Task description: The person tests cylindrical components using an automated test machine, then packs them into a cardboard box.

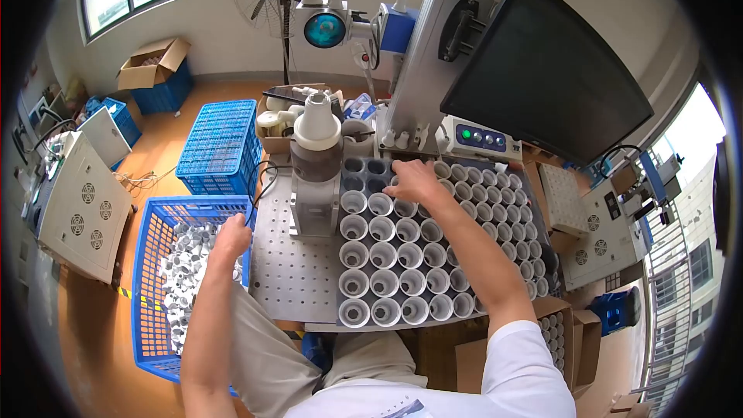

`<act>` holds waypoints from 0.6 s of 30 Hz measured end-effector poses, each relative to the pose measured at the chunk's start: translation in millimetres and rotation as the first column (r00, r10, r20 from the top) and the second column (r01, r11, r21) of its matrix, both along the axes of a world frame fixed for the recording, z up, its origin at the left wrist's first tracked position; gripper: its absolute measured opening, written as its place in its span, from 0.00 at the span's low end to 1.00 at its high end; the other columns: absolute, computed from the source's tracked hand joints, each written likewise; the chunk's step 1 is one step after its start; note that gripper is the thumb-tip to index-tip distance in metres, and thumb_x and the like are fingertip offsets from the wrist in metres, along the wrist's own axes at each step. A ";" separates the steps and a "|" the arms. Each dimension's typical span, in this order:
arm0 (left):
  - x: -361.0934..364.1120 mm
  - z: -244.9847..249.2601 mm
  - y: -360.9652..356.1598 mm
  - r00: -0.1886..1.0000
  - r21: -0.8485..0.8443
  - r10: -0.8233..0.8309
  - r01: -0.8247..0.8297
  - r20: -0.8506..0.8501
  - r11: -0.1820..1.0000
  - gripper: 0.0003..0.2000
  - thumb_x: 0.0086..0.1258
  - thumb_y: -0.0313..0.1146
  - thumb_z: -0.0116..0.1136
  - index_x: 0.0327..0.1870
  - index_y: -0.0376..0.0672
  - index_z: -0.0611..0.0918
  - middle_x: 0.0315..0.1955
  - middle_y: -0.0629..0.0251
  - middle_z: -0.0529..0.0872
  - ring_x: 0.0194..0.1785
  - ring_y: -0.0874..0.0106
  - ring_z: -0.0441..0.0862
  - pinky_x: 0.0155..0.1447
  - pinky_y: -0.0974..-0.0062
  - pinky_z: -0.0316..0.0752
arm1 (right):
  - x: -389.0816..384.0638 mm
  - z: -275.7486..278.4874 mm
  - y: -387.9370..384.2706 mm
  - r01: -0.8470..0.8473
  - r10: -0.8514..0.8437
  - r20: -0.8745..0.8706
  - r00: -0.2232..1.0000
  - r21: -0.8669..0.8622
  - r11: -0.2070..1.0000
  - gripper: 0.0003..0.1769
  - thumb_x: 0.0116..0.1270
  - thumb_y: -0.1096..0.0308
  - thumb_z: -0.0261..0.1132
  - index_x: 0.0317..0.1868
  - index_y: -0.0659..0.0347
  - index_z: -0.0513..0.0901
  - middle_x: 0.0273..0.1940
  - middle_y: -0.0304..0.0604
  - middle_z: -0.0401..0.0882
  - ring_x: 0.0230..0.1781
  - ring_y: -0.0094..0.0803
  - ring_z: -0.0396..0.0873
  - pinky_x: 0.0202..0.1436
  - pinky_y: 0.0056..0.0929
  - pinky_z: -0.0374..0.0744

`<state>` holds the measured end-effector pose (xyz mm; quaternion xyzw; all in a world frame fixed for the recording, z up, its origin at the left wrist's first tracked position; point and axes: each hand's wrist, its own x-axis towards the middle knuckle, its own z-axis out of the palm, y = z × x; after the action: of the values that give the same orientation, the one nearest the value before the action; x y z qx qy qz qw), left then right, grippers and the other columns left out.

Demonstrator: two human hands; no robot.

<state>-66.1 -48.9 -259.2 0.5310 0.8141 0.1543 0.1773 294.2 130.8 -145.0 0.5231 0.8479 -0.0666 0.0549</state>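
Observation:
My left hand [232,235] is closed over the right rim of a blue basket [142,294] holding many small white plastic parts [186,255]; what its fingers hold, if anything, is hidden. My right hand [414,183] reaches to the back of a dark tray [364,184] with rows of white cups [382,228]. Its fingers are bent down at a cup near the dark empty holes, and the fingertips are partly hidden. A white conical part [318,120] stands on a grey cylindrical fixture [316,201] between my hands.
A perforated metal plate [290,279] lies left of the tray. Behind are a machine column [418,54], a lens head [324,29], a dark monitor [549,70] and a control box [480,139]. Blue crates [219,143] stand at the left, an open cardboard box [584,348] at the lower right.

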 end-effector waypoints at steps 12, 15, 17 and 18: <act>-4.0 -3.1 -1.4 0.999 -0.028 -0.053 0.053 -0.012 0.998 0.13 0.62 0.28 0.46 0.41 0.29 0.78 0.44 0.37 0.80 0.53 0.43 0.75 0.57 0.54 0.70 | 5.1 -19.0 21.1 0.086 -0.329 -0.861 0.388 -0.322 0.943 0.25 0.52 0.61 0.72 0.47 0.67 0.76 0.38 0.46 0.79 0.35 0.31 0.80 0.37 0.31 0.79; -9.0 -12.2 -1.8 0.994 -0.032 -0.103 0.102 -0.035 0.994 0.12 0.61 0.28 0.46 0.39 0.29 0.78 0.43 0.36 0.80 0.51 0.42 0.75 0.56 0.53 0.70 | 4.3 -81.6 37.5 0.136 -0.218 -0.937 0.273 -0.187 0.973 0.24 0.51 0.61 0.74 0.43 0.66 0.74 0.35 0.42 0.76 0.33 0.29 0.75 0.38 0.28 0.76; -13.8 -18.8 -1.5 0.995 -0.002 -0.103 0.103 -0.016 0.995 0.10 0.58 0.26 0.50 0.37 0.29 0.77 0.41 0.37 0.79 0.49 0.42 0.75 0.53 0.53 0.71 | 3.8 -78.0 31.0 0.167 -0.133 -0.940 0.313 -0.084 0.982 0.21 0.49 0.63 0.73 0.37 0.63 0.71 0.30 0.39 0.70 0.30 0.27 0.69 0.37 0.26 0.72; -16.0 -22.2 -2.0 0.994 0.012 -0.105 0.105 -0.006 0.994 0.09 0.57 0.25 0.51 0.36 0.29 0.76 0.40 0.37 0.79 0.48 0.42 0.75 0.52 0.53 0.71 | 5.3 -76.7 29.0 0.165 -0.102 -0.940 0.326 -0.050 0.985 0.21 0.49 0.64 0.73 0.36 0.62 0.71 0.30 0.38 0.69 0.30 0.27 0.68 0.37 0.27 0.72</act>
<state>-82.1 -50.9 -281.3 0.5746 0.7846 0.1484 0.1797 299.4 159.8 -221.7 0.4582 0.6805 -0.3362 -0.4625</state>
